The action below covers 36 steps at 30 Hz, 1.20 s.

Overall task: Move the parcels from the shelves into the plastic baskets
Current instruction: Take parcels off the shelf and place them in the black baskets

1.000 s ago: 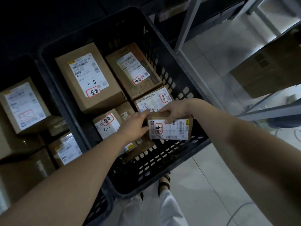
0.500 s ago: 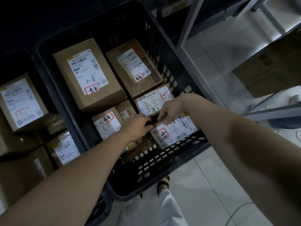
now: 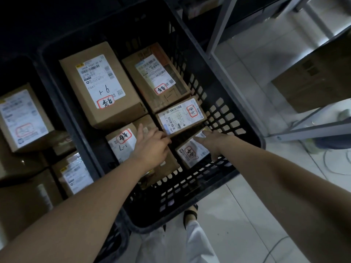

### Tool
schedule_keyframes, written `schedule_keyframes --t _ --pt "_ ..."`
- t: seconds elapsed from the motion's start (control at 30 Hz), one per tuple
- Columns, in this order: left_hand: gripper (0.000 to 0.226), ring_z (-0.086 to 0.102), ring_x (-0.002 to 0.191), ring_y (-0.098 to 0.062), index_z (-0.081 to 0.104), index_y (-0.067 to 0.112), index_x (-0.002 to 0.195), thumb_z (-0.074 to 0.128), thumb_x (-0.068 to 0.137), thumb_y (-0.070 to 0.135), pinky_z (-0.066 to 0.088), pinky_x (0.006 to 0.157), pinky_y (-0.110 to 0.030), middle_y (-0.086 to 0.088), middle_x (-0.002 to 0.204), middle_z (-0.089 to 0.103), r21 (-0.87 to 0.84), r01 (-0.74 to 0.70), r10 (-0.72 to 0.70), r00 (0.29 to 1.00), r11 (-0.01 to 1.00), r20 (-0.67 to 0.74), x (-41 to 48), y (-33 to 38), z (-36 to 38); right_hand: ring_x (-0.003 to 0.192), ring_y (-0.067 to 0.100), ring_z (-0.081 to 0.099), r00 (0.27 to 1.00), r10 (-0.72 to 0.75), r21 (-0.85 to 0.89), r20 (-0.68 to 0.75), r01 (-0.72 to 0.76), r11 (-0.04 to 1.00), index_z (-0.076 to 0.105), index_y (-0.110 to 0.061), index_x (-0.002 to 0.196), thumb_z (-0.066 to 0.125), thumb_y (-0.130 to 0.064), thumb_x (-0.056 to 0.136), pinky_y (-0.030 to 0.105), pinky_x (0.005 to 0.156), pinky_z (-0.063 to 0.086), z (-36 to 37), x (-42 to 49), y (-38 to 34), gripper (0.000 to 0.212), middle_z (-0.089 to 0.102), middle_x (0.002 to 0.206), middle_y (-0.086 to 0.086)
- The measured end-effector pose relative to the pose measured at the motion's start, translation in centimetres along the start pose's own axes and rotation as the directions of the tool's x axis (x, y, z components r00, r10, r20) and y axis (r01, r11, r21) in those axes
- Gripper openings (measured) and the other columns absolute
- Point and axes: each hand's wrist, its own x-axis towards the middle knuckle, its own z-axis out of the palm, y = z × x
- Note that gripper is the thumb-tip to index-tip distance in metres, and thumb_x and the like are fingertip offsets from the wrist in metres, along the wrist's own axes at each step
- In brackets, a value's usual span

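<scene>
A black plastic basket (image 3: 224, 118) holds several labelled cardboard parcels. A small parcel (image 3: 190, 155) with a red-framed handwritten tag sits in its near right corner. My right hand (image 3: 211, 144) lies over that parcel's top and right side, fingers curled on it. My left hand (image 3: 151, 147) hovers with fingers apart over a neighbouring small parcel (image 3: 121, 141), holding nothing. Behind them lie a flat parcel (image 3: 182, 116), a tall large parcel (image 3: 98, 86) and another parcel (image 3: 155, 76).
A second black basket on the left holds more parcels (image 3: 22, 118). Grey metal shelf posts (image 3: 220, 25) stand right of the basket, with a big carton (image 3: 313, 82) on a shelf. White trousers and a sandalled foot (image 3: 190, 215) stand on the tiled floor below.
The small parcel, held upright in both hands above the basket's near corner, has been laid down label-up into that corner. My left hand has let go and shifted left.
</scene>
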Motion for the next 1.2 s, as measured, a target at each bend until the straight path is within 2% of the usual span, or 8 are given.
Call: schedule_keyframes --t 0.1,0.23,0.33,0.5,0.77,0.9,1.03,1.2 --pt "0.044 0.013 0.142 -0.023 0.047 0.028 0.136 0.049 0.093 0.037 -0.010 0.108 -0.066 0.000 0.145 0.036 0.020 0.066 -0.065 0.997 0.998 -0.041 -0.2 -0.6 -0.3 0.139 0.043 0.023 0.998 0.063 -0.005 -0.024 -0.064 0.998 0.000 -0.033 0.154 0.072 -0.007 0.079 0.048 0.104 0.042 -0.3 1.8 -1.2 0.107 -0.004 0.157 0.019" --pt "0.050 0.011 0.143 -0.029 0.045 0.029 0.136 0.050 0.089 0.048 -0.006 0.105 -0.072 -0.003 0.147 0.031 0.063 0.162 -0.161 0.986 0.985 -0.034 -0.4 -1.8 0.0 0.141 0.047 0.015 0.994 0.108 -0.070 0.017 -0.107 0.992 -0.001 -0.037 0.153 0.072 -0.010 0.079 0.056 0.104 0.040 0.0 3.6 -2.9 0.107 -0.011 0.157 0.020" --pt "0.050 0.013 0.141 -0.029 0.048 0.028 0.133 0.049 0.088 0.050 0.000 0.103 -0.074 -0.005 0.146 0.032 0.088 0.193 -0.192 0.981 0.977 -0.018 -0.2 -1.9 0.3 0.132 0.051 0.029 0.991 0.133 -0.163 -0.003 -0.132 0.978 0.012 -0.027 0.152 0.072 -0.015 0.080 0.056 0.092 0.049 -0.1 4.1 -3.7 0.094 0.006 0.153 0.025" --pt "0.041 0.022 0.133 -0.027 0.056 0.025 0.121 0.048 0.087 0.047 0.021 0.103 -0.060 -0.005 0.140 0.036 0.069 0.222 -0.218 0.974 0.973 -0.057 0.3 -2.5 -0.4 0.119 0.045 0.049 0.987 0.119 -0.264 -0.109 -0.144 0.954 0.023 -0.011 0.144 0.070 -0.021 0.084 0.049 0.081 0.055 0.2 4.3 -3.9 0.077 0.025 0.144 0.026" --pt "0.047 0.026 0.128 -0.032 0.041 0.022 0.129 0.052 0.089 0.043 0.028 0.100 -0.063 -0.009 0.139 0.030 -0.107 0.365 -0.366 0.930 0.925 0.009 -0.3 -3.2 -1.6 0.122 0.040 0.047 0.943 0.261 0.063 -0.209 -0.253 0.965 0.035 -0.009 0.139 0.062 -0.019 0.089 0.047 0.091 0.050 -0.6 3.0 -3.7 0.057 0.030 0.142 0.019" --pt "0.051 0.033 0.124 -0.035 0.037 0.021 0.132 0.048 0.091 0.049 0.033 0.098 -0.055 -0.011 0.133 0.035 -0.252 0.465 -0.462 0.884 0.849 0.075 -1.0 -3.1 -2.6 0.106 0.032 0.058 0.948 0.099 0.261 -0.301 -0.018 0.965 0.056 -0.010 0.121 0.052 -0.029 0.096 0.038 0.081 0.048 -2.4 0.7 -5.7 0.032 0.056 0.122 0.013" --pt "0.050 0.048 0.122 -0.031 0.045 0.020 0.130 0.038 0.094 0.054 0.040 0.088 -0.036 -0.012 0.134 0.050 -0.211 0.493 -0.431 0.858 0.844 0.279 -1.3 -3.2 -2.7 0.114 0.027 0.055 0.972 -0.207 0.681 -0.108 0.224 0.697 0.056 -0.009 0.127 0.059 -0.040 0.092 0.032 0.089 0.047 -2.7 -1.0 -9.0 0.047 0.056 0.127 0.014" --pt "0.052 0.058 0.108 -0.024 0.047 0.021 0.125 0.042 0.091 0.059 0.044 0.078 -0.029 -0.005 0.121 0.062 -0.262 0.463 -0.361 0.862 0.847 0.357 -2.0 -3.2 -1.2 0.134 0.040 0.025 0.983 -0.173 0.564 -0.067 0.180 0.806 0.041 -0.018 0.139 0.070 -0.058 0.077 0.047 0.112 0.030 -0.3 -0.2 -10.7 0.079 0.017 0.144 0.008"
